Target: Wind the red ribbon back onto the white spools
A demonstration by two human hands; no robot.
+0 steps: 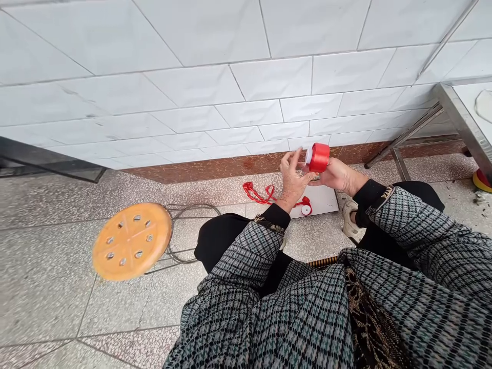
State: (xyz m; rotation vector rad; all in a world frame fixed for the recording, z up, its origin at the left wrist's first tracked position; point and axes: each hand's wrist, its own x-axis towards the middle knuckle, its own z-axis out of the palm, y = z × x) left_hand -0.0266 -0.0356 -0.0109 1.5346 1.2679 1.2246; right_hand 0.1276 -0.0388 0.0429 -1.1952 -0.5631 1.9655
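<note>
In front of my knees, both hands hold a roll of shiny red ribbon [320, 157] above the floor. A white core shows at its left end. My right hand [337, 175] supports the roll from below and from the right, with its fingertips partly hidden. On the other side, my left hand [292, 177] has its fingers curled round the white end, and its thumb lies under the roll. Below the hands, a white board [325, 199] lies on the floor. A small white spool [306, 210] with red ribbon rests on it, and loose red ribbon loops [251, 193] lie to the left.
An orange round stool [132, 241] with metal legs is at my left. A white tiled wall [246, 82] rises ahead. At the right is a metal-framed table [461, 115], with a red and yellow object [481, 181] beneath. A dark panel [49, 161] stands far left.
</note>
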